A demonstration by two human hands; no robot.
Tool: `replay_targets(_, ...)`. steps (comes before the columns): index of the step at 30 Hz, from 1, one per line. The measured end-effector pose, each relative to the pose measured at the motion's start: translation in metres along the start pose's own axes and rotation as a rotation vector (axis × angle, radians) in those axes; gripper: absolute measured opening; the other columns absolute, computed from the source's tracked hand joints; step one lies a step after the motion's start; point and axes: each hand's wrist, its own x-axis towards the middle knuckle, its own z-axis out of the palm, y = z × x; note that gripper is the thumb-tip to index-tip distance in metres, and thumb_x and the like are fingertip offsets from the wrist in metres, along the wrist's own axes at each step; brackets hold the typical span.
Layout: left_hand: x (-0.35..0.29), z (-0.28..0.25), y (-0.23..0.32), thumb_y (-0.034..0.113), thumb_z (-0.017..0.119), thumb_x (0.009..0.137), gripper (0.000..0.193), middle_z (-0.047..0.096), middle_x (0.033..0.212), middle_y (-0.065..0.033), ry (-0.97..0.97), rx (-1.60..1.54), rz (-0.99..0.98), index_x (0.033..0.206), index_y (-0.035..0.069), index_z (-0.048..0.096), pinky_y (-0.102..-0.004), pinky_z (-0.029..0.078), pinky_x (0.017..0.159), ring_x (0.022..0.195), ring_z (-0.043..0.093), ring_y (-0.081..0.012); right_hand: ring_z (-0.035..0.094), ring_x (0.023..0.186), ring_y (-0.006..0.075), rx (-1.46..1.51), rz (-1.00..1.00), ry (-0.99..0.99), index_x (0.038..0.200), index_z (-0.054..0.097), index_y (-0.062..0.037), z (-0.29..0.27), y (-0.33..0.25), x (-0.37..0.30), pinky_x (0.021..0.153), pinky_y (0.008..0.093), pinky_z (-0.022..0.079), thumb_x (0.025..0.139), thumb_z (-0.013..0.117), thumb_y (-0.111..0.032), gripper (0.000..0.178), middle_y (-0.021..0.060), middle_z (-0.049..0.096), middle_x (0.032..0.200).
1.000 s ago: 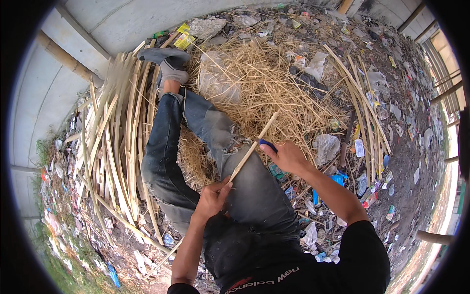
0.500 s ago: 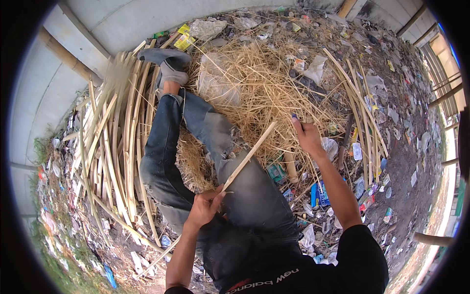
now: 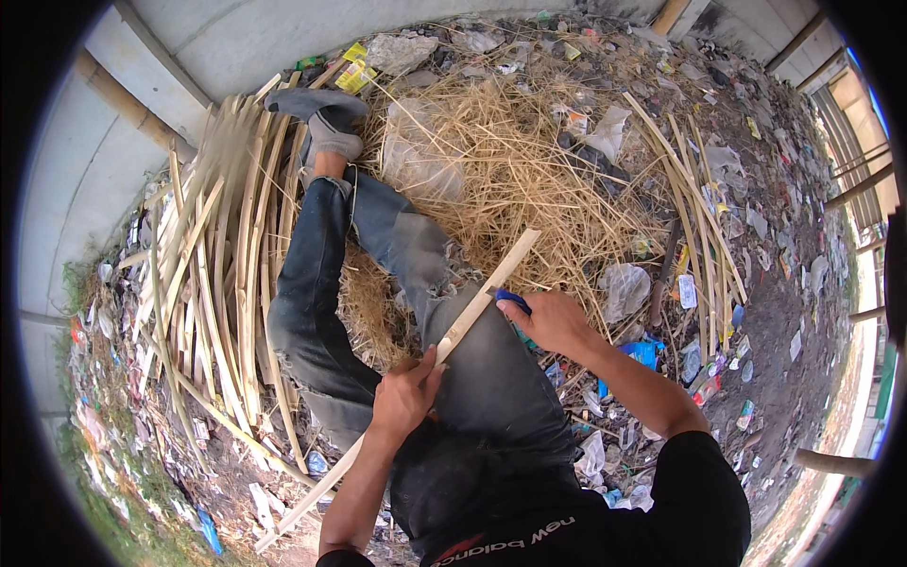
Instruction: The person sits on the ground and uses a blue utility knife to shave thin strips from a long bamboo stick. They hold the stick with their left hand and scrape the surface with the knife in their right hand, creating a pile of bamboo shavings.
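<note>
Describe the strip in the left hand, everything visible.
The strip is long, narrow and pale tan, apparently bamboo or wood. It slants above the jeans, its blunt far end in front of the straw; what seems its other end shows past the left forearm. The left hand grips it. A blue tool in the right hand meets its edge, or nearly.

White lettering [image 3: 515,541], upside down in view, runs across front of black shirt [image 3: 586,491], red mark [image 3: 462,549] beside it. Yellow wrapper [image 3: 355,72] lies near pale wall [image 3: 274,42], its print too small to read. Small white packet [image 3: 687,291] at right carries faint bluish marks, likewise illegible at this size.
</note>
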Motion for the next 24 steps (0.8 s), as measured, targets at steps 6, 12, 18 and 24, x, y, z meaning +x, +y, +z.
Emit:
replay_targets(6, -0.007, -0.01, 0.002, 0.029, 0.073, 0.098, 0.036, 0.073, 0.099, -0.0161, -0.056, -0.058, -0.09, 0.13, 0.011, 0.073, -0.0504, 0.059, 0.074, 0.083, 0.073, -0.0413, 0.066, 0.07, 0.0462, -0.007, -0.043, 0.148, 0.08, 0.07, -0.002, -0.002, 0.044, 0.028, 0.067, 0.0538, 0.052, 0.103, 0.052, -0.063, 0.068, 0.0224, 0.066, 0.068)
replay_targets(12, -0.003, -0.007, -0.001, 0.028, 0.074, 0.097, 0.037, 0.072, 0.095, -0.0161, -0.052, -0.018, -0.08, 0.131, 0.012, 0.073, -0.0496, 0.058, 0.071, 0.08, 0.073, -0.0399, 0.065, 0.069, 0.0475, 0.08, -0.009, 0.105, 0.08, 0.068, -0.0015, 0.007, 0.039, 0.023, 0.066, 0.0552, 0.051, 0.104, 0.048, -0.064, 0.071, 0.0231, 0.065, 0.068)
replay_targets(18, -0.014, -0.008, -0.006, 0.029, 0.074, 0.097, 0.037, 0.071, 0.09, -0.0134, -0.031, 0.018, -0.067, 0.131, 0.013, 0.073, -0.0491, 0.058, 0.068, 0.073, 0.072, -0.0379, 0.069, 0.07, 0.0442, 0.057, 0.066, 0.108, 0.085, 0.074, -0.0039, -0.004, 0.047, 0.024, 0.065, 0.0535, 0.052, 0.105, 0.049, -0.063, 0.067, 0.021, 0.068, 0.069)
replay_targets(24, -0.006, -0.008, -0.015, 0.025, 0.076, 0.095, 0.037, 0.07, 0.086, -0.0114, -0.018, 0.041, -0.015, 0.13, 0.013, 0.073, -0.0456, 0.058, 0.062, 0.068, 0.072, -0.0341, 0.068, 0.069, 0.0447, 0.11, 0.051, 0.141, 0.083, 0.073, -0.004, -0.003, 0.058, 0.035, 0.066, 0.0542, 0.052, 0.105, 0.048, -0.062, 0.067, 0.0214, 0.067, 0.069)
